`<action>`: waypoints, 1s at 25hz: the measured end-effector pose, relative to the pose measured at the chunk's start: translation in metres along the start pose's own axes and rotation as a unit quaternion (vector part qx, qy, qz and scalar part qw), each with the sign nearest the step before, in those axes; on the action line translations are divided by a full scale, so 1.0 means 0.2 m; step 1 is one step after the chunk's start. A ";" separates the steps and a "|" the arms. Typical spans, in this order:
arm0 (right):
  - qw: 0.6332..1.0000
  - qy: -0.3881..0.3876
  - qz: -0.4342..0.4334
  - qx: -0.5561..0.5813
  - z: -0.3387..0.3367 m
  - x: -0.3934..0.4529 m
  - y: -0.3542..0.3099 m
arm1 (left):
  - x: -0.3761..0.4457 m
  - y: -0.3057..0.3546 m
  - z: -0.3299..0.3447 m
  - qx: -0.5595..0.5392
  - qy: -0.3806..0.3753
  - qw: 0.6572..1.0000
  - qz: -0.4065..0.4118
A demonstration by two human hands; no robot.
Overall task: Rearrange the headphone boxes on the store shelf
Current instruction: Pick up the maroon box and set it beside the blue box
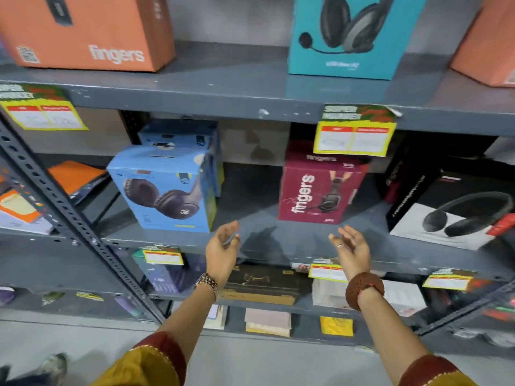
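On the middle shelf a blue headphone box stands at the left, with a second blue box behind it. A maroon "fingers" box stands right of the gap, and a black-and-white headphone box lies at the far right. My left hand and my right hand hover in front of the shelf edge, palms facing each other, fingers apart, holding nothing. Both hands are below the bare gap between the blue and maroon boxes.
The upper shelf carries an orange "fingers" box, a teal headset box and another orange box. Yellow price tags hang from shelf edges. A slotted upright stands left. Lower shelves hold assorted boxes.
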State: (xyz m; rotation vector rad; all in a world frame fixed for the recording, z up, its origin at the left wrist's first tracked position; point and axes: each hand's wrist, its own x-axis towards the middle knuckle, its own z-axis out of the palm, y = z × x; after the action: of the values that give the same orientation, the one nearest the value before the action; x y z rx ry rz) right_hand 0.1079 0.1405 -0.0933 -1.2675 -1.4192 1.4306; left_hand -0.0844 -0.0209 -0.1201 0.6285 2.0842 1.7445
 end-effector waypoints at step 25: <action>0.975 -0.033 -0.141 -0.166 -0.33 0.09 -0.42 | -0.03 0.40 0.31 -0.066 -0.105 0.991 0.052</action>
State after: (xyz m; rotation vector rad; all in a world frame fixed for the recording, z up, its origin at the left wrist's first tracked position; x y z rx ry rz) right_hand 0.1568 0.1839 -0.0066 -1.1641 -1.8589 1.0824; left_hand -0.0371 0.0385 -0.0534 0.8548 1.8078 1.7717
